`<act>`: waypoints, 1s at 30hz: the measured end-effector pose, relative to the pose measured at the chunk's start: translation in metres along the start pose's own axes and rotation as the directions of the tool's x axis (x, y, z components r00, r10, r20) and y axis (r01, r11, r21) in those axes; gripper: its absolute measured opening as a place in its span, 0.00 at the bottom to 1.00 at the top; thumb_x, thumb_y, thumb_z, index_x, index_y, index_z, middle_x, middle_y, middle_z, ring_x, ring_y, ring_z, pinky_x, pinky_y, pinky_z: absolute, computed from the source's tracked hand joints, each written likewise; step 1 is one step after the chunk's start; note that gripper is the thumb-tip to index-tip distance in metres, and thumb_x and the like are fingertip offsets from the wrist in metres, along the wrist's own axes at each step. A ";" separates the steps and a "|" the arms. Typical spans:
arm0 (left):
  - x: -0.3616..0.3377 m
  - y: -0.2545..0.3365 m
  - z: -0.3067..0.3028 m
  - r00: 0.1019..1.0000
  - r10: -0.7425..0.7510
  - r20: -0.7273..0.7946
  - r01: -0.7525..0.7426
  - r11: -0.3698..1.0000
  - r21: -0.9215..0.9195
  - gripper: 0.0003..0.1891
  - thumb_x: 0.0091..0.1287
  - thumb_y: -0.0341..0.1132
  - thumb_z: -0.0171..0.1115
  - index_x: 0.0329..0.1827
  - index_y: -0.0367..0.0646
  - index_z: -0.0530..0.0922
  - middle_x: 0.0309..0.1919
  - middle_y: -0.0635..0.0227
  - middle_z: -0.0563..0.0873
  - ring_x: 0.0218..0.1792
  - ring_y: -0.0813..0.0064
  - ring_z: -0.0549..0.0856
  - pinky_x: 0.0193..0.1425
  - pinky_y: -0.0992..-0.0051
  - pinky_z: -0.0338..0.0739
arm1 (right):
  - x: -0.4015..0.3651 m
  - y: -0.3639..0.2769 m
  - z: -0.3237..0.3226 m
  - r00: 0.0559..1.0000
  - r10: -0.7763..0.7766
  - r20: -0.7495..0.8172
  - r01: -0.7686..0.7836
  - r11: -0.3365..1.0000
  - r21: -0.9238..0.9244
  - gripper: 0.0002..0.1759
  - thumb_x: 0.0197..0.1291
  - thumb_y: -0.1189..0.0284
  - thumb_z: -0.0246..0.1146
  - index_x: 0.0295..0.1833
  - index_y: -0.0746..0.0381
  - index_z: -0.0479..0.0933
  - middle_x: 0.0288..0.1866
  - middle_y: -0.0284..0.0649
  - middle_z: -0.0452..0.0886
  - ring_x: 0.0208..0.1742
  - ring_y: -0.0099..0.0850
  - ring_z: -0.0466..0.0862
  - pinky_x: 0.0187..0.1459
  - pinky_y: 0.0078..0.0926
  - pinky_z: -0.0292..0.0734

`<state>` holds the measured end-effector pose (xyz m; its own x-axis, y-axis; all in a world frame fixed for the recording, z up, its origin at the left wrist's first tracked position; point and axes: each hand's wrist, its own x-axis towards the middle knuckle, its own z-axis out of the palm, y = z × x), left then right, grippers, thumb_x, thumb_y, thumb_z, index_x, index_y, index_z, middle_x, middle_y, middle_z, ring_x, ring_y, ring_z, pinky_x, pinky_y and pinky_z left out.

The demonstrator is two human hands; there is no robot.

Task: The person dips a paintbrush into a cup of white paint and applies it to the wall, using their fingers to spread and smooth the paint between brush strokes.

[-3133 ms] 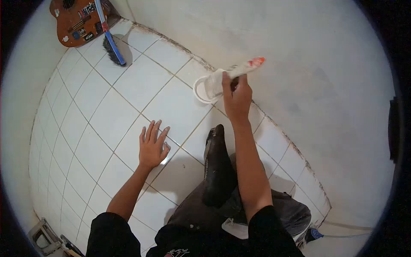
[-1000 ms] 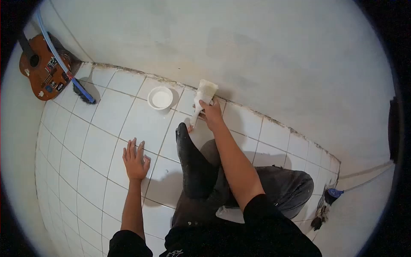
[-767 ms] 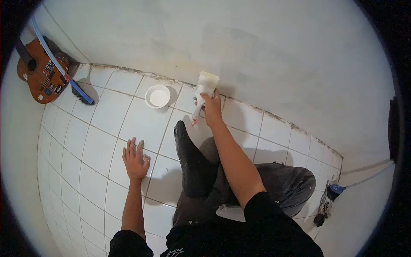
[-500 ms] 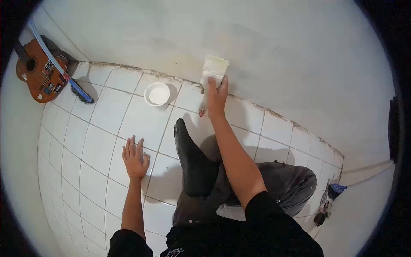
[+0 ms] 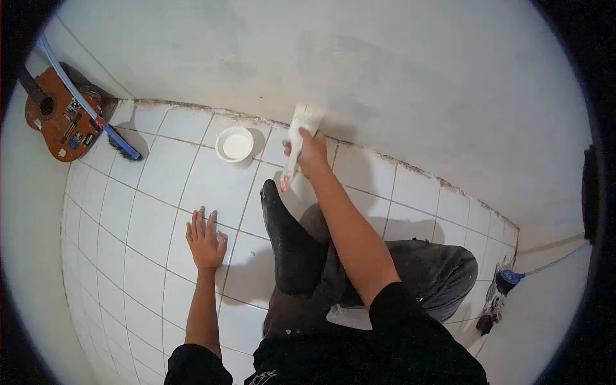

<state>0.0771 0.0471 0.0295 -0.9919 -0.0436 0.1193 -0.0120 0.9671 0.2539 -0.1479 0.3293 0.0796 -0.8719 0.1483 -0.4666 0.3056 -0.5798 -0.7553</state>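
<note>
My right hand [image 5: 312, 154] is wrapped round the handle of a wide white paintbrush [image 5: 299, 133]. The pale bristles are against or close to the lower wall [image 5: 410, 83], just above the floor edge, and the reddish handle tip points down toward my foot. My left hand [image 5: 206, 242] rests on the white floor tiles [image 5: 151, 221] with its fingers spread, holding nothing. Between the hands and farther forward, a small round white tub [image 5: 235, 144] with white contents stands on the tiles near the wall.
A brown guitar [image 5: 64, 119] with stickers leans in the left corner, a blue broom [image 5: 123, 142] beside it. My foot in a black sock [image 5: 287, 247] lies between my arms. At the right wall is another blue-headed tool [image 5: 508, 280].
My right hand has moved down and slightly left with the paintbrush, whose bristles are now lower on the wall. My left hand remains spread on the floor.
</note>
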 end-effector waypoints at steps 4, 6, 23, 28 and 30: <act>0.000 -0.003 0.003 1.000 0.011 -0.015 -0.011 1.000 -0.010 0.34 0.63 0.36 0.59 0.76 0.53 0.73 0.82 0.60 0.66 0.84 0.55 0.60 0.86 0.44 0.47 | -0.022 -0.012 0.013 0.998 -0.060 0.026 0.061 0.997 -0.038 0.13 0.74 0.72 0.58 0.58 0.63 0.65 0.41 0.41 0.75 0.25 0.30 0.76 0.20 0.26 0.68; 0.000 -0.002 0.001 1.000 0.011 -0.018 -0.011 1.000 -0.013 0.34 0.62 0.35 0.59 0.76 0.53 0.73 0.82 0.59 0.66 0.84 0.54 0.61 0.86 0.44 0.48 | -0.027 -0.021 0.022 0.969 -0.244 0.034 0.246 0.967 -0.063 0.12 0.74 0.71 0.58 0.56 0.62 0.65 0.41 0.41 0.76 0.25 0.29 0.76 0.20 0.26 0.69; 0.001 0.000 0.000 0.999 0.013 -0.044 -0.014 1.000 -0.017 0.33 0.63 0.34 0.58 0.75 0.51 0.74 0.81 0.57 0.68 0.83 0.53 0.62 0.85 0.43 0.49 | -0.004 -0.008 -0.006 0.976 0.176 0.129 -0.199 0.960 0.198 0.12 0.75 0.71 0.56 0.57 0.66 0.67 0.39 0.45 0.75 0.29 0.34 0.78 0.21 0.28 0.72; 0.001 0.002 -0.006 1.000 -0.012 -0.005 0.012 0.999 -0.048 0.33 0.63 0.35 0.58 0.76 0.53 0.74 0.81 0.58 0.67 0.83 0.52 0.62 0.85 0.43 0.49 | -0.034 -0.033 0.017 0.988 -0.011 0.153 0.017 0.999 -0.039 0.14 0.74 0.70 0.57 0.58 0.64 0.68 0.42 0.42 0.78 0.29 0.30 0.77 0.22 0.26 0.70; 0.002 0.002 -0.005 1.000 -0.016 -0.007 0.016 0.999 -0.039 0.33 0.63 0.35 0.58 0.76 0.53 0.74 0.81 0.58 0.67 0.83 0.53 0.62 0.85 0.43 0.49 | -0.039 -0.034 0.021 0.986 -0.086 0.140 0.103 0.987 -0.119 0.12 0.73 0.70 0.57 0.57 0.63 0.69 0.42 0.41 0.78 0.28 0.29 0.77 0.22 0.25 0.69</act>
<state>0.0761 0.0476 0.0345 -0.9907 -0.0606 0.1217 -0.0225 0.9558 0.2930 -0.1326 0.3266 0.1334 -0.9401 0.0837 -0.3305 0.2574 -0.4616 -0.8489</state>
